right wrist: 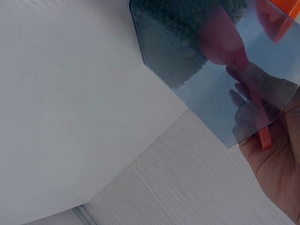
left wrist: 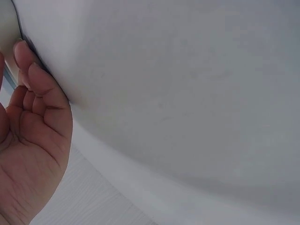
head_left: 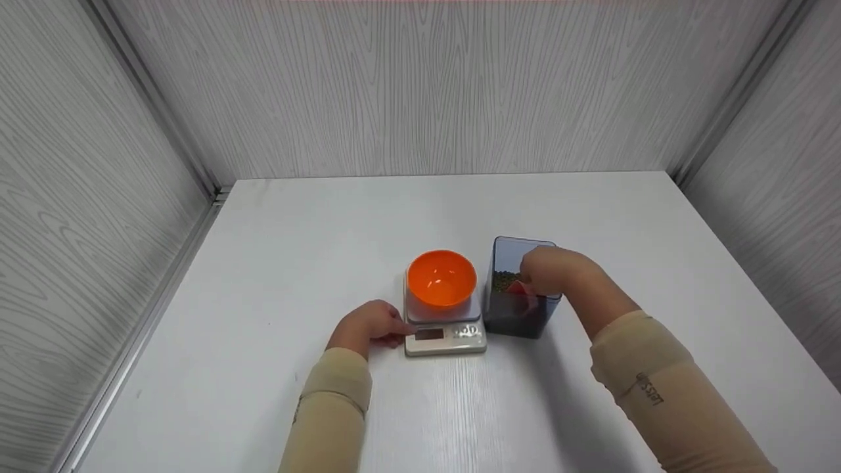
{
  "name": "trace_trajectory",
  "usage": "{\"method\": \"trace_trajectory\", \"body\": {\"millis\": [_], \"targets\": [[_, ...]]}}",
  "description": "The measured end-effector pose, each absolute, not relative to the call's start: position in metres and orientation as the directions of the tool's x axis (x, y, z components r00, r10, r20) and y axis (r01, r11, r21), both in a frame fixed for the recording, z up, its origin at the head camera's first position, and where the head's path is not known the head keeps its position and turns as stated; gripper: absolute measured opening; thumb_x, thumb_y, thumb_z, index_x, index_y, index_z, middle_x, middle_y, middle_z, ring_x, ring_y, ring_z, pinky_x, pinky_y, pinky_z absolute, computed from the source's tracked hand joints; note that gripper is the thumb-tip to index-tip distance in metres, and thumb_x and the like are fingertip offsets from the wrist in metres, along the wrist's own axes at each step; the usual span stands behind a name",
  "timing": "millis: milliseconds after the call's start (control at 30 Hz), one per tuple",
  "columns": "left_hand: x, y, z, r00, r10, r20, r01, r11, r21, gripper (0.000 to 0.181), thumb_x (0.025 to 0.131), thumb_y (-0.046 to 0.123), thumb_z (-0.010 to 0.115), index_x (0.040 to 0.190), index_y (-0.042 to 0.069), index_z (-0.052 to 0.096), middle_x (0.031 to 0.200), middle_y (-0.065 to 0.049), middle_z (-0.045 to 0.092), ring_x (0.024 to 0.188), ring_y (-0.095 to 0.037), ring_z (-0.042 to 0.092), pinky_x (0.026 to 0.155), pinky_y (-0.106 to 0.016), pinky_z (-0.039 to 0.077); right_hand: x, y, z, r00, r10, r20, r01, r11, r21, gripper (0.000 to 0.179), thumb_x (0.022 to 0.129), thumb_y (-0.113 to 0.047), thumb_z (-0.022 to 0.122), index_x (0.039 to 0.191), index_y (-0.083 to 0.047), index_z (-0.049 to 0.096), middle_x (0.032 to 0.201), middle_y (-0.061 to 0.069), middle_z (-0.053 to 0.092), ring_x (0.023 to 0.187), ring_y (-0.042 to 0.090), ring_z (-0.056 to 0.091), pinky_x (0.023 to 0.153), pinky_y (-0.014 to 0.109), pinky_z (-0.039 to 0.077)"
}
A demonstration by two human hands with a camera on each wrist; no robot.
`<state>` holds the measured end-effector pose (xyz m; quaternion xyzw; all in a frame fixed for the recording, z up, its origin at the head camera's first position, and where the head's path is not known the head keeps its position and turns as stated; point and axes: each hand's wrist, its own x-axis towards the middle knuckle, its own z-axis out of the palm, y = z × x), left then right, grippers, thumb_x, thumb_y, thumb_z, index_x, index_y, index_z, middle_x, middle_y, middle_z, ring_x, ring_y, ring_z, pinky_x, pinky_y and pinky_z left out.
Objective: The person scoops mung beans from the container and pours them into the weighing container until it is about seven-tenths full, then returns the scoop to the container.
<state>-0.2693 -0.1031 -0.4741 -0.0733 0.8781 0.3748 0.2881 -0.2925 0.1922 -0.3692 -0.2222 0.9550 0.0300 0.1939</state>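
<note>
The right hand grips a smooth red scoop amid grainy pellets. The left hand, fingers relaxed, touches a flat scale.

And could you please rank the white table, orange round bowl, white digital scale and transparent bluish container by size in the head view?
White table
Bluish container and digital scale, too alike to rank
Orange bowl
</note>
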Motion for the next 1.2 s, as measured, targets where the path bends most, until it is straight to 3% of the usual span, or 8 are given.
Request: {"method": "trace_trajectory", "body": {"millis": [533,767,900,1200], "targets": [[-0.269,-0.103,-0.475,-0.828,0.089,-0.554,-0.333,0.717,0.613,0.028,0.073,0.035,0.076,0.084,0.011,0.066,0.07,-0.003,0.064,0.063,-0.016,0.059,0.065,-0.028,0.048,-0.296,0.207,-0.371,-0.848,-0.408,-0.337,-0.425,0.905,-0.027,0.011,0.084,-0.009,0.059,0.083,-0.005,0.069,0.068,0.002,0.058,0.063,0.019,0.05,0.061,0.035,0.047],[-0.271,-0.102,-0.478,-0.823,0.091,-0.561,-0.344,0.705,0.62,0.027,0.073,0.034,0.076,0.083,0.011,0.066,0.071,-0.003,0.064,0.063,-0.016,0.059,0.066,-0.028,0.048,-0.295,0.2,-0.37,-0.855,-0.413,-0.314,-0.473,0.87,0.143,0.009,0.079,-0.004,0.06,0.083,-0.006,0.068,0.068,0.005,0.058,0.062,0.021,0.048,0.066,0.04,0.049],[-0.27,-0.102,-0.476,-0.825,0.099,-0.557,-0.335,0.706,0.623,0.026,0.073,0.034,0.076,0.082,0.011,0.066,0.07,-0.003,0.064,0.063,-0.016,0.059,0.065,-0.028,0.048,-0.297,0.202,-0.372,-0.856,-0.377,-0.353,-0.427,0.901,0.075,0.015,0.082,-0.001,0.056,0.091,-0.005,0.067,0.072,0.005,0.058,0.065,0.021,0.05,0.067,0.04,0.048],[-0.268,-0.103,-0.474,-0.829,0.114,-0.548,-0.314,0.716,0.623,0.024,0.075,0.033,0.075,0.081,0.011,0.067,0.068,-0.003,0.063,0.063,-0.016,0.058,0.067,-0.028,0.047,-0.302,0.207,-0.375,-0.845,-0.381,-0.377,-0.379,0.922,-0.083,0.006,0.083,-0.007,0.06,0.082,-0.006,0.066,0.071,0.004,0.056,0.067,0.02,0.049,0.063,0.035,0.044]]}}
